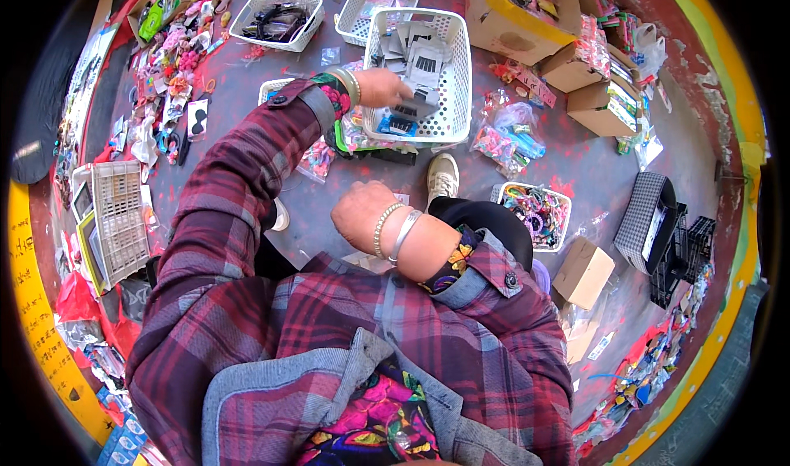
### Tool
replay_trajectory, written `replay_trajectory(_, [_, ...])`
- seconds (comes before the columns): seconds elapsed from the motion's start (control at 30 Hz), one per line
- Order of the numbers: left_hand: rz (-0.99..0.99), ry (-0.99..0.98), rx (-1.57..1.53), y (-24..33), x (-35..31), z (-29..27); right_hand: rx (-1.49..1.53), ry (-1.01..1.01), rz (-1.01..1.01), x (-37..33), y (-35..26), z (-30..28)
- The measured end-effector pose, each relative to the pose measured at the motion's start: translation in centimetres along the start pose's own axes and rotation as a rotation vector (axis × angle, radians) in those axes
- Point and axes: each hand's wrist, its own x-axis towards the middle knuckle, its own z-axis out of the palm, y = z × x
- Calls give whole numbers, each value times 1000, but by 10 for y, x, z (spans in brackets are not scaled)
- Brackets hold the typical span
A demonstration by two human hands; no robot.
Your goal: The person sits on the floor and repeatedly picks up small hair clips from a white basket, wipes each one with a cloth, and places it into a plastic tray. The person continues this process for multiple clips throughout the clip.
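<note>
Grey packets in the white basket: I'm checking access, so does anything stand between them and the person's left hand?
Nothing visible does. The left hand reaches over the left rim of the white basket, and its fingertips appear to touch the grey packets.

Head-worn fisheye view, steeply downward, close above both hands [360,214]

Pkts [425,61] in ctr basket [461,83], hair ties [533,217] in tub [566,217] nearer R, crate [122,215] far L
</note>
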Motion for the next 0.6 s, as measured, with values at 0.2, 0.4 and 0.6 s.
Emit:
replay_trajectory(0.2, [-403, 143, -494, -19, 5, -8, 1, 21, 14, 2, -3, 6])
replay_trajectory(0.4, [-485, 319, -598, -9, 13, -5, -20, -57, 4, 2, -3, -3])
replay_trajectory(0.6, [-207, 614, 25, -8, 12, 12, -27, -24, 1, 3, -5, 0])
